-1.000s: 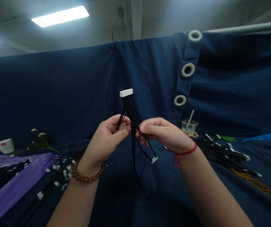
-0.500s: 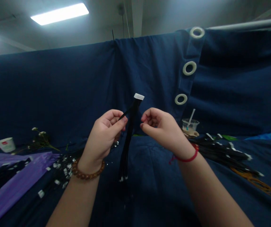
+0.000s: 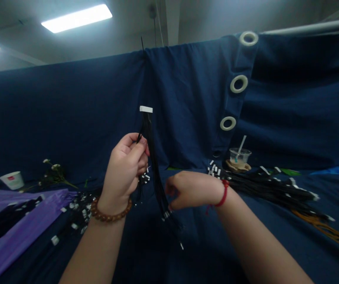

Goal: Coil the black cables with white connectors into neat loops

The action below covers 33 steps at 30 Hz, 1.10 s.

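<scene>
A wire harness with black leads hangs in front of me, its white connector at the top. My left hand is closed, pinching a few of the black leads just below the connector between thumb and fingers. Lower down and to the right, my right hand is closed at the harness's lower part, fingers curled and thumb tip against the leads near the small white ends. Its inner fingers are partly hidden. The lower leads bend to the right, and one white tip dangles below.
More black wire harnesses lie at right with orange cord and a plastic cup with a straw. At left are purple fabric, loose white-ended leads, flowers and a paper cup. A blue curtain hangs behind.
The connector has moved left and now stands more upright. My right hand has gone down from beside the harness top to its lower part, and the lower leads have swung right.
</scene>
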{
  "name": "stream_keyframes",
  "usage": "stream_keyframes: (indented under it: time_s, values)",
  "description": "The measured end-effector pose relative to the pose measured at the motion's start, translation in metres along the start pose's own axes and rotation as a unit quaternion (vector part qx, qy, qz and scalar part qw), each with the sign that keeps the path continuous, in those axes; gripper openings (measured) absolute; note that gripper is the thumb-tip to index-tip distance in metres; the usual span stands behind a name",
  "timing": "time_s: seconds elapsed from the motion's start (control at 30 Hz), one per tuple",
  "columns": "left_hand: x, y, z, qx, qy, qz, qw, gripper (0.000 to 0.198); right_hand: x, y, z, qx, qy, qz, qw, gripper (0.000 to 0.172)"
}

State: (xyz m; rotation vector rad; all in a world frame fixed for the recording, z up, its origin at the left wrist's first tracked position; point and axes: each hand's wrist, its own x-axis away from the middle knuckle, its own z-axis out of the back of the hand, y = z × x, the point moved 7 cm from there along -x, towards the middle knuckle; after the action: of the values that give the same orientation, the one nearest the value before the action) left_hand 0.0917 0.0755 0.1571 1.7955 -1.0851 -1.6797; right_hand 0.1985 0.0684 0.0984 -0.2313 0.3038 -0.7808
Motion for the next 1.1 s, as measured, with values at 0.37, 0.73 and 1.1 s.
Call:
stream_keyframes:
  time_s: [0.37,0.73,1.1]
  values:
    - [-0.007,0.002,0.014,0.007,0.049,-0.030,0.998,0.008,-0.017,0.017,0.000,-0.232,0.016,0.064,0.971,0.006]
    - [-0.008,-0.018,-0.004,-0.055,-0.034,-0.002,0.998,0.011,-0.010,0.022,0.033,-0.460,0.228,0.038,0.857,0.018]
    - [-0.003,-0.022,-0.012,-0.129,-0.110,0.024,0.985,0.021,-0.009,0.019,0.040,-0.422,0.278,0.084,0.859,0.011]
